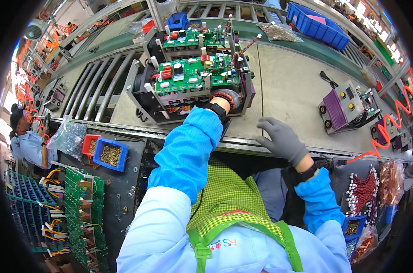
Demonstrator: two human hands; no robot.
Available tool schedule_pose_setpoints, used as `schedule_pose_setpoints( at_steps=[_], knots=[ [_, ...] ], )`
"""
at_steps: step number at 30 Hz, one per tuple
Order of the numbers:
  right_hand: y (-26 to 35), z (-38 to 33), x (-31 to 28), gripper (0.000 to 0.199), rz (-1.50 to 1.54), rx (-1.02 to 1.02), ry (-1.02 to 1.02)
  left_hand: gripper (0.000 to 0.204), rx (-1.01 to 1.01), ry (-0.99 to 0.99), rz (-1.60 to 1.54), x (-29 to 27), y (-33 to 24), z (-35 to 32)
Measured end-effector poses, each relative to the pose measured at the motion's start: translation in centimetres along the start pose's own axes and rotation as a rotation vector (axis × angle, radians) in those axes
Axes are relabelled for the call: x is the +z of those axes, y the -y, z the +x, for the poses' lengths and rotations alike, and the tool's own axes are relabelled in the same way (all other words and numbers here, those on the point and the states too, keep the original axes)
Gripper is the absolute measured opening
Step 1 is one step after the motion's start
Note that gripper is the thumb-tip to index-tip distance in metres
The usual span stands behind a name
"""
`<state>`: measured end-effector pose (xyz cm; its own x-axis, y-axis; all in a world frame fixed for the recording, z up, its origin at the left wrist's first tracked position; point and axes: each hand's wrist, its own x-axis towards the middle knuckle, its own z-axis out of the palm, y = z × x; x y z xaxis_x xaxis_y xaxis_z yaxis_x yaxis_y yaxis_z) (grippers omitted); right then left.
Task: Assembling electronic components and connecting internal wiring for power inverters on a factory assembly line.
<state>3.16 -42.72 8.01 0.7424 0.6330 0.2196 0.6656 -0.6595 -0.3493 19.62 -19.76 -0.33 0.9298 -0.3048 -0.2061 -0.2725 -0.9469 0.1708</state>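
At 12 o'clock, the nearer machine [192,87], carrying a green circuit board [195,76], is standing on the bench [290,86]. The left hand [234,97] is reaching to its near side; its grip is hiding, so I cannot tell. Toward 3 o'clock, the gloved right hand [281,139] is hovering empty, fingers loosely spread.

A green checked apron [231,193] covers a pale blue shirt [154,225]; bright blue oversleeves [186,148] and a grey right glove [282,139] show.
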Motion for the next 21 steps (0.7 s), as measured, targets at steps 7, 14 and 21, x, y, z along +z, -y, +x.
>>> schedule_pose_setpoints(
  at_steps=[7, 14, 21],
  knots=[
    [-0.6, 7.9, -0.2, 0.053, 0.187, 0.077, -0.331, 0.036, 0.0, -0.092, -0.086, 1.9, 0.5, -2.5],
    [-4.7, 13.2, -4.8, 0.04, 0.348, 0.043, -0.402, 0.018, 0.348, -0.7, -0.167, -11.6, -3.6, -18.8],
    [-11.4, 18.6, -1.9, 0.034, 0.405, 0.11, -0.138, 0.044, 0.282, -0.747, -0.001, -18.6, 1.4, -20.1]
  ],
)
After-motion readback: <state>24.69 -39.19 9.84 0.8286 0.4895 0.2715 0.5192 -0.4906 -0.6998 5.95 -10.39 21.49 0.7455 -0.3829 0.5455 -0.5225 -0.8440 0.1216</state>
